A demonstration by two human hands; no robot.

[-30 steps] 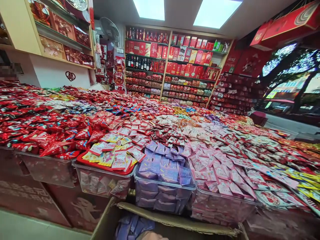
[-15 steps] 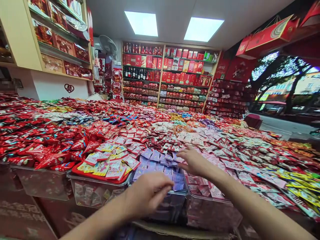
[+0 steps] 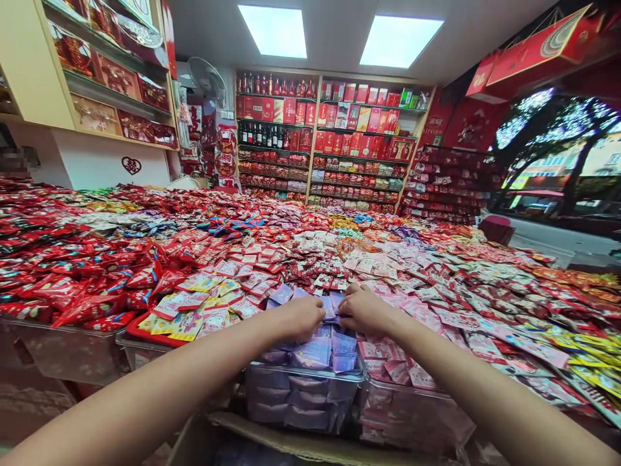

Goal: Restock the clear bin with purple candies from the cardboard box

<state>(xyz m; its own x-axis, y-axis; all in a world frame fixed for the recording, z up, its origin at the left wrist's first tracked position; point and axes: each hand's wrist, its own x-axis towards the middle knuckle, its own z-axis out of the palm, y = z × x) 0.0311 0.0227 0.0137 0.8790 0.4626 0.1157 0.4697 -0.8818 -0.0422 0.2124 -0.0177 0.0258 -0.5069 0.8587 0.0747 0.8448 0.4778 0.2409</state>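
Both hands have come forward and together. The left hand (image 3: 303, 317) and right hand (image 3: 365, 309) now lie palm-down, almost touching, on the purple packets (image 3: 315, 353) heaped in the clear bin (image 3: 301, 396) beneath them. The fingers curl downward, but whether they pinch a packet cannot be told.

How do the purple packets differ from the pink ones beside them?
The purple packets are lilac; the pink packets are pale pink with red print. The left hand and right hand rest on the purple packets, none squarely on the pink packets. Both kinds fill clear bins.
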